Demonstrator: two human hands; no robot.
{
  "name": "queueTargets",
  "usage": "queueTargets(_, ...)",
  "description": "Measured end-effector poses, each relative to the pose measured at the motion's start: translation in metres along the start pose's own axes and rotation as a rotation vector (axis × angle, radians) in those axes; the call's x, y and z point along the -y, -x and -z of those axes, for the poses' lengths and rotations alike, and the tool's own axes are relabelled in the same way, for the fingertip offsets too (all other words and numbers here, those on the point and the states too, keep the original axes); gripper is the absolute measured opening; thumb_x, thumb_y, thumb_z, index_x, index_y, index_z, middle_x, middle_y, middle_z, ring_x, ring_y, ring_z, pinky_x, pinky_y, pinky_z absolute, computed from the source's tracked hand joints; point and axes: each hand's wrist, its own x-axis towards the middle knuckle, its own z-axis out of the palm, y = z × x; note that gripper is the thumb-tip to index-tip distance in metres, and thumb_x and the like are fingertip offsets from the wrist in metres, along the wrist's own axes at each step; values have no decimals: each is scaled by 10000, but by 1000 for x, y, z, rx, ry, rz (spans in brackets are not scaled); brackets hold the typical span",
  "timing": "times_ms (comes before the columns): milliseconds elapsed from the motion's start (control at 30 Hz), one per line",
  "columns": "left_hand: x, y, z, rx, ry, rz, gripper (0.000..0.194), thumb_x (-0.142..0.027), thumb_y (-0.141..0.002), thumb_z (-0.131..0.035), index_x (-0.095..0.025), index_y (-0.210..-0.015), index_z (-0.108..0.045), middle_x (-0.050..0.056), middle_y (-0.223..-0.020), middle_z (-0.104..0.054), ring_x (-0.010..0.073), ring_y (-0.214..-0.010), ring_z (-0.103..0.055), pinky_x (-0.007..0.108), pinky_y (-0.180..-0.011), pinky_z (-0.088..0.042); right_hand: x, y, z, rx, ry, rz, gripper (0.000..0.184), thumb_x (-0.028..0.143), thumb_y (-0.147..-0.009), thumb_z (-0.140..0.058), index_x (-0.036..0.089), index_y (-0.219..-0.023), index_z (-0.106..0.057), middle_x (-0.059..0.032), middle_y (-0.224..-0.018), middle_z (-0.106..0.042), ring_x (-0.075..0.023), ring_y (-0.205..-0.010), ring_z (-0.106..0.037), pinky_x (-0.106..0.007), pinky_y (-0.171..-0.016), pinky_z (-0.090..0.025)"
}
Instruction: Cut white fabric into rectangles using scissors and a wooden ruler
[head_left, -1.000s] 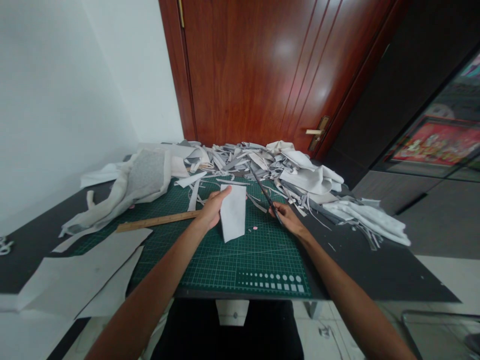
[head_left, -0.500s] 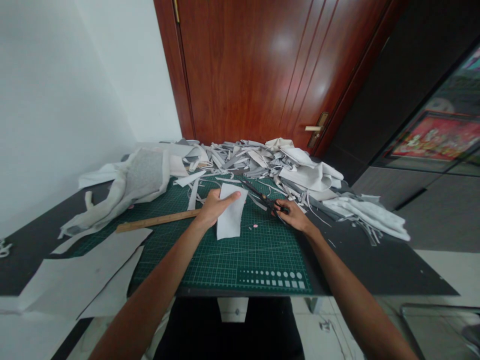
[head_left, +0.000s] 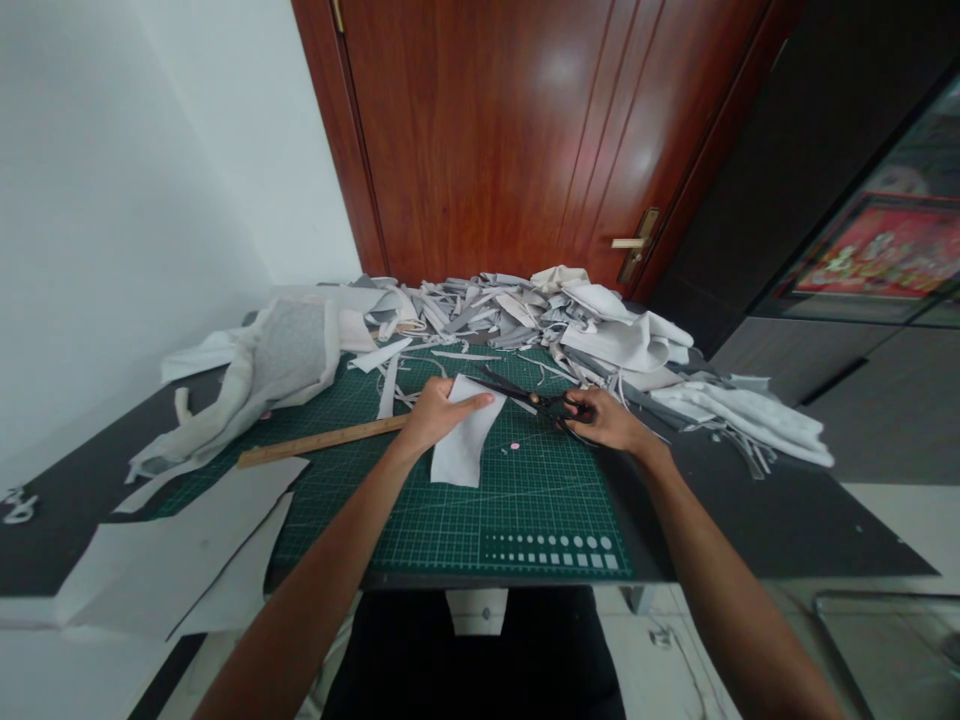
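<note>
My left hand (head_left: 442, 415) pinches a white rectangular fabric piece (head_left: 461, 450) near its upper end, thumb lying across the front. The piece hangs tilted over a green cutting mat (head_left: 555, 500). In my right hand (head_left: 600, 418) are black scissors (head_left: 536, 398), fingers closed round the handles. The blades point left and reach the upper edge of the fabric piece; whether they touch it I cannot make out. A small pink dot (head_left: 515, 446) lies on the mat between my hands. Thin cut strips (head_left: 388, 388) lie just beyond my left hand.
A wooden ruler (head_left: 322, 440) lies left of my hand. Large white sheets (head_left: 172, 550) overhang the front left edge. Grey-white fabric (head_left: 292, 345) sits behind them. A heap of scraps (head_left: 480, 305) runs along the back before the door (head_left: 487, 130); more fabric (head_left: 750, 420) lies right.
The scissors have swung to point more directly left, their blades now at the fabric's upper edge. My right hand has turned slightly. The fabric piece is tilted more.
</note>
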Motion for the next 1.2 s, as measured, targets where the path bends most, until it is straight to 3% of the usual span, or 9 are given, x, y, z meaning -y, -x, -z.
queueTargets(400,4,-3,0,48,-3,-79,294,-451,-777,-825,-166,-845,-814,42,-886,-801,221,-815,-718,285,-748,-555,2,1,9,7,74,14,293,365,-842,-664,232,-709,-440,49,-626,-457,-142,-613,-415,-293,-611,-287)
queueTargets(600,4,-2,0,54,-39,-74,309,-463,-780,-815,-159,-838,-817,41,-862,-802,223,-797,-720,285,-725,-551,3,1,8,-28,91,1,286,372,-818,-696,230,-718,-468,39,-642,-499,-149,-624,-442,-290,-637,-303)
queueTargets(833,1,-2,0,106,14,-72,301,-431,-799,-793,-173,-949,-836,54,-962,-823,245,-877,-745,313,-813,-572,5,1,9,4,81,31,299,373,-841,-686,230,-712,-458,45,-631,-473,-143,-609,-424,-289,-626,-294)
queueTargets(1200,5,-3,1,95,-34,-78,334,-461,-807,-784,-150,-920,-823,42,-938,-814,224,-855,-726,290,-787,-552,2,1,6,21,79,44,360,442,-899,-631,228,-702,-419,45,-632,-430,-137,-609,-394,-287,-618,-286)
